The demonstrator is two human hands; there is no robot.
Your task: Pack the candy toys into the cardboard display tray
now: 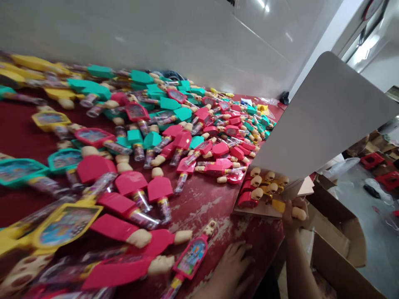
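Red and yellow plastic toy figures (pixel 263 189) lie stacked on a tan cardboard sheet (pixel 249 209) at the right edge of the worn red table (pixel 202 211), gripped by the nearly closed right hand (pixel 293 218); the open left hand (pixel 226 265) rests beside a pink plastic toy (pixel 190 257). Being light, stiff and slick, the figures would best be held by their bodies.

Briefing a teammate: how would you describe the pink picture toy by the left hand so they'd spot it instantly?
On the worn red table heaped with plastic toys, go to the near edge by the person's left hand. The pink-framed toy lies just beside that hand, a beige knob at its far end. Unlike the plain pink backs nearby, it shows its picture panel face-up.
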